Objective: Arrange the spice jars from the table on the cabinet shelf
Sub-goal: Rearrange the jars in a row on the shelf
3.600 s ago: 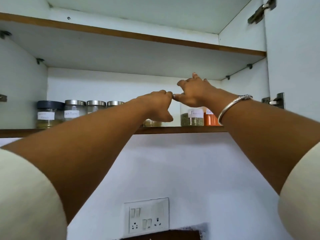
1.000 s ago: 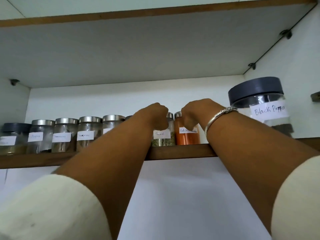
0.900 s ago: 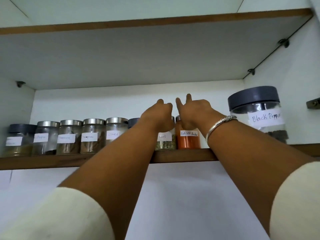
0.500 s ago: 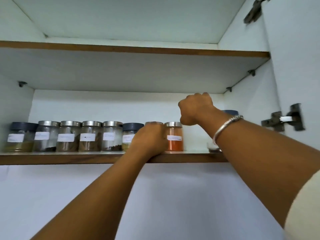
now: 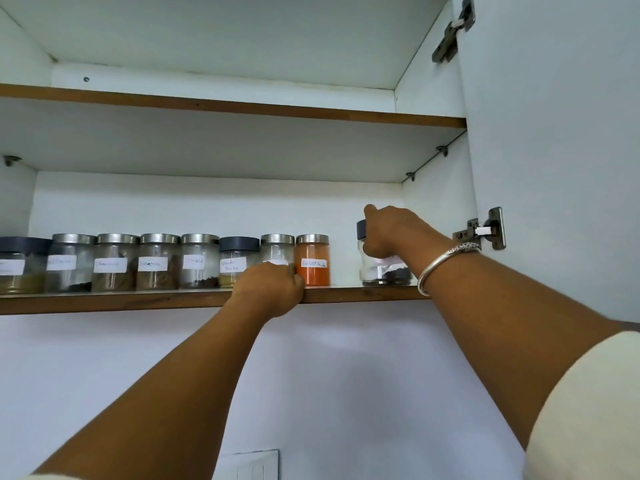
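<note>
Our right hand (image 5: 394, 233) is wrapped over the lid and shoulder of the dark-lidded jar (image 5: 381, 275), which stands on the shelf (image 5: 138, 301) right of centre in the frame, apart from the row of jars (image 5: 114, 261). Our left hand (image 5: 268, 292) is curled at the shelf's front edge before the steel-lidded jar (image 5: 277, 247), and we cannot tell whether it grips jar or wood. We judge the dark-lidded jar stiff, smooth, breakable and fairly light, best held round its body rather than by the lid alone.

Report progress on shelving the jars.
Done: eight jars stand in a row on the shelf. In hand: right hand grips a ninth jar, apart from the row's orange jar; left hand is at the shelf edge. Left: likely closing that gap; any others are unseen.
</note>
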`<state>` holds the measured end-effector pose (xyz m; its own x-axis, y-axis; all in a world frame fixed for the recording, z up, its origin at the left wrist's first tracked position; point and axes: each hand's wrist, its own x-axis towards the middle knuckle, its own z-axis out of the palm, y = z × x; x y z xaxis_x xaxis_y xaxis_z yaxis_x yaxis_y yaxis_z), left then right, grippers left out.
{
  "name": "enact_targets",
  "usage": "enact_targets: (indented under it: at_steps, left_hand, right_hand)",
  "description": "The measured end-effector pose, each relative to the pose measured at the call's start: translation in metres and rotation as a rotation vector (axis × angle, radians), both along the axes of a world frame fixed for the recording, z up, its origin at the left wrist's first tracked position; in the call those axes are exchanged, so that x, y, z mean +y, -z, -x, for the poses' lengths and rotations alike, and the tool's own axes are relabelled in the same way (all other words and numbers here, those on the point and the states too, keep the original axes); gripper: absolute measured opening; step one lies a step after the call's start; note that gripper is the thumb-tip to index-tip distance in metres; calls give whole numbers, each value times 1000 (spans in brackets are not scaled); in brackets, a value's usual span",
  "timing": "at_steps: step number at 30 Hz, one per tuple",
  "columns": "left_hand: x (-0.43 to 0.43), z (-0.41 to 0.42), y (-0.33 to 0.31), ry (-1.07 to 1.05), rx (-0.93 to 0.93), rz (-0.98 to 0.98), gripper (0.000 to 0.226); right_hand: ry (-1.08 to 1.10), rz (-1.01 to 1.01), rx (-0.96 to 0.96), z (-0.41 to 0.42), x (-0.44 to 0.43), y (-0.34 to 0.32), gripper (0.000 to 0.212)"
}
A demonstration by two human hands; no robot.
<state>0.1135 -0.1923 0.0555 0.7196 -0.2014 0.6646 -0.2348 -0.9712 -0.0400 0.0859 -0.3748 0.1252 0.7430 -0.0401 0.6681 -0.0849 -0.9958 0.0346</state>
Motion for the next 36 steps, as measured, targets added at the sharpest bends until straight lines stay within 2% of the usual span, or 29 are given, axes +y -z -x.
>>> enact_targets:
  at_steps: [3, 8, 10, 14, 19, 25, 29, 33, 36]
  left_hand:
    - [2, -2, -4, 1, -9, 22, 30]
    - [2, -9, 3, 2, -139, 72, 33]
    - [3, -11, 7, -4, -223, 89, 36]
    - [3, -17, 13, 2, -311, 92, 38]
    - [1, -22, 16, -29, -360, 105, 38]
    - [0, -25, 18, -46, -431, 140, 39]
    - [0, -28, 20, -39, -482, 150, 39]
    - [1, -28, 20, -35, -489, 145, 39]
    - [0, -28, 20, -35, -461, 134, 38]
  right_hand:
    - [-68, -78, -42, -12, 3, 3, 57]
    - [-54, -22, -96, -41, 9, 6, 63]
    - [-37, 25, -85, -58, 12, 8, 59]
    - [3, 236, 16, -82, 17, 3, 35]
    - [111, 340, 121, -105, 21, -7, 29]
    - [176, 402, 137, -131, 20, -10, 30]
    - [148, 392, 185, -137, 14, -10, 39]
    - [140, 473, 137, -154, 2, -5, 46]
    - [145, 424, 115, -160, 0, -2, 48]
